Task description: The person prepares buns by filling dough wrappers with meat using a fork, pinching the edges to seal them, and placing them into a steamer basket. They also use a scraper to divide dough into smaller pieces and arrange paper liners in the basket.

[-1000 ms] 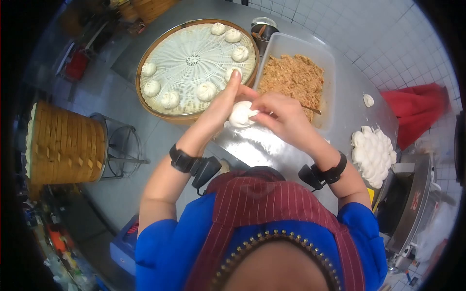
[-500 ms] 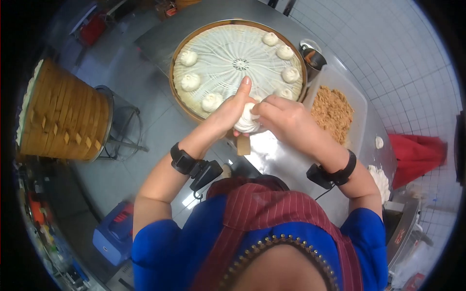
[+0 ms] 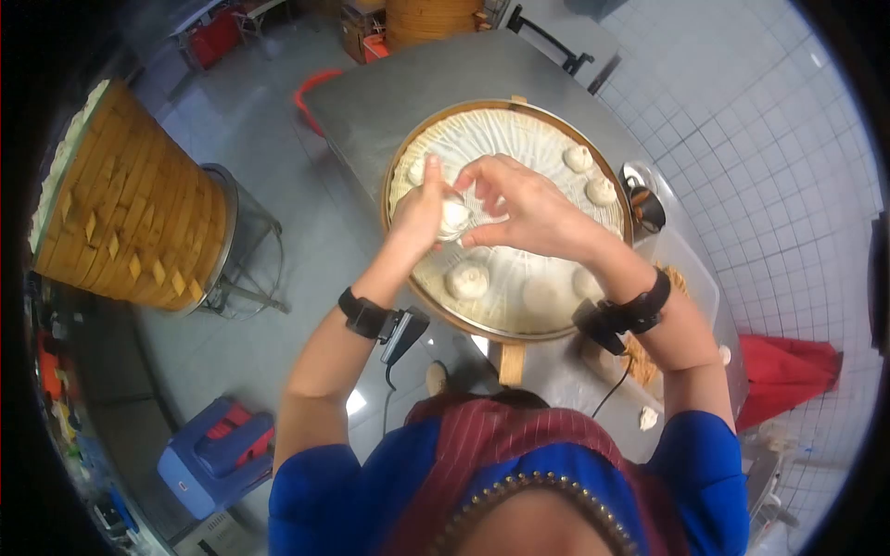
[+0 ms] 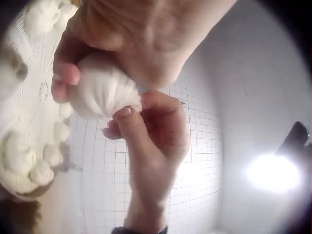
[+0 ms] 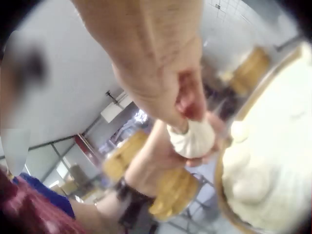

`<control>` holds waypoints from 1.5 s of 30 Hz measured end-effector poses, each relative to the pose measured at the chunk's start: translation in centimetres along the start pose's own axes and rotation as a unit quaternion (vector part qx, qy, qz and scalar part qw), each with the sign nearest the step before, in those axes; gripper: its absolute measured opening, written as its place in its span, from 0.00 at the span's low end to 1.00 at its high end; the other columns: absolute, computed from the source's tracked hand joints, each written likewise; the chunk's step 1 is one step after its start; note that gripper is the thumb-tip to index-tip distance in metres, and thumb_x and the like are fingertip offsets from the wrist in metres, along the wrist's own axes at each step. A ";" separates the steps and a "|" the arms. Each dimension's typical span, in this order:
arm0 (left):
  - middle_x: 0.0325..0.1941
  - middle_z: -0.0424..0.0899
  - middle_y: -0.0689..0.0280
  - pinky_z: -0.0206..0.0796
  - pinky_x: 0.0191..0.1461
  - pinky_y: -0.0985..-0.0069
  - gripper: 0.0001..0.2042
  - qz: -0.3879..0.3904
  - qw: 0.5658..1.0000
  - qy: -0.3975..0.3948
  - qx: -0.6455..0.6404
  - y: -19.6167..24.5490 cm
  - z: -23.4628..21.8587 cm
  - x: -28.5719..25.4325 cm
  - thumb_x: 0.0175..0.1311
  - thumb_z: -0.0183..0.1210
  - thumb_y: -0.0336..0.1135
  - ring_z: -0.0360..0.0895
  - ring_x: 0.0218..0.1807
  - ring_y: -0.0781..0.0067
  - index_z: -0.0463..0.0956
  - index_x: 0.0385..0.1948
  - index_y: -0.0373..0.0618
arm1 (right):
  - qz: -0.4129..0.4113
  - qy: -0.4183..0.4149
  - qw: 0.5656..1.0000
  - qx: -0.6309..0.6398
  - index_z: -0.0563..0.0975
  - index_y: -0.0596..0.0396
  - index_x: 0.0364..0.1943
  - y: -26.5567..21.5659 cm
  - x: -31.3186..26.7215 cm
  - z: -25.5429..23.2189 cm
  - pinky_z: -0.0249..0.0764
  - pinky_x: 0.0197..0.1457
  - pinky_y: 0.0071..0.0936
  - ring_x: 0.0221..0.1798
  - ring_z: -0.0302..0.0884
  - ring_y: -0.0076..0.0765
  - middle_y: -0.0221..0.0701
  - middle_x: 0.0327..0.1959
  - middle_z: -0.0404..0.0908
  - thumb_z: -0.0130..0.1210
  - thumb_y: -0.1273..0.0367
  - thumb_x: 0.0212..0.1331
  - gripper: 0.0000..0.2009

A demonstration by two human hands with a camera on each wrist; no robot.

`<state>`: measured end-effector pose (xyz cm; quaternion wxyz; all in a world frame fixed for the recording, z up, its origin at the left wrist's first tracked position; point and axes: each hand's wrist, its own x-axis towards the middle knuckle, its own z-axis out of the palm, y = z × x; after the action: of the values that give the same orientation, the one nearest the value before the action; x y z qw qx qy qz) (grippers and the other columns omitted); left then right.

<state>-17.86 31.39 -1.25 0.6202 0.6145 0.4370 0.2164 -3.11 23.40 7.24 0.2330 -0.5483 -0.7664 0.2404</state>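
Observation:
Cupped in my left hand [image 3: 419,215] is a white pleated bun [image 3: 454,219], held over the left part of a round steamer tray [image 3: 528,336]. In the head view my right hand [image 3: 536,215] is beside it, thumb and fingers spread apart. Both wrist views differ: there the right hand [image 4: 158,146] pinches the gathered top of the bun [image 4: 102,90]. Left fingers wrap the bun's side in the left wrist view. Several buns, one of them [image 3: 466,280] near the front, sit on the tray's pale mesh.
A metal table [image 3: 371,102] bears the tray, a dark cup [image 3: 646,209] and a filling tub [image 3: 709,301], partly behind the right forearm. Stacked bamboo steamers [image 3: 139,213] stand at the left on a metal stand. A red cloth [image 3: 793,375] hangs at the right.
The head view has shifted, and both hands with the bun are now over the tray instead of at its front edge. In the head view, the right fingers have spread away from the bun.

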 end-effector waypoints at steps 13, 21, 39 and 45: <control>0.54 0.65 0.43 0.79 0.40 0.66 0.38 0.003 0.944 0.082 -0.319 -3.4 -4.5 0.3 0.66 0.28 0.66 0.78 0.45 0.53 0.47 0.65 0.40 | 0.146 0.077 0.985 -0.045 0.73 0.52 0.51 12.6 13.6 2.6 0.71 0.54 0.34 0.50 0.76 0.48 0.44 0.45 0.78 0.66 0.63 0.40 0.28; 0.50 0.69 0.47 0.79 0.36 0.69 0.33 -0.068 0.930 0.119 -0.342 -5.7 -4.2 -4.2 0.69 0.28 0.60 0.79 0.41 0.59 0.52 0.62 0.39 | 0.188 -0.004 0.964 -0.188 0.68 0.51 0.57 17.1 16.0 4.2 0.68 0.58 0.37 0.56 0.71 0.50 0.46 0.52 0.73 0.65 0.61 0.43 0.33; 0.39 0.79 0.55 0.73 0.36 0.80 0.18 0.045 0.967 -0.164 -0.188 0.9 11.2 -9.3 0.71 0.43 0.42 0.79 0.38 0.69 0.69 0.48 0.34 | 0.531 0.391 0.735 -0.160 0.71 0.53 0.56 6.3 -42.4 -19.9 0.75 0.43 0.29 0.43 0.78 0.35 0.41 0.43 0.79 0.60 0.53 0.53 0.28; 0.37 0.80 0.58 0.72 0.37 0.79 0.15 0.038 0.934 -0.349 -0.065 0.9 21.6 -14.7 0.70 0.45 0.40 0.79 0.36 0.71 0.71 0.45 0.37 | 0.649 0.430 0.621 -0.090 0.74 0.59 0.52 14.5 -62.4 -11.2 0.73 0.48 0.32 0.48 0.77 0.41 0.44 0.48 0.78 0.59 0.54 0.49 0.29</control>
<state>-7.85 7.27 0.65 0.7635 0.6258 0.1544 0.0398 32.47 -30.66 1.02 0.2693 -0.9621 -0.0418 -0.0043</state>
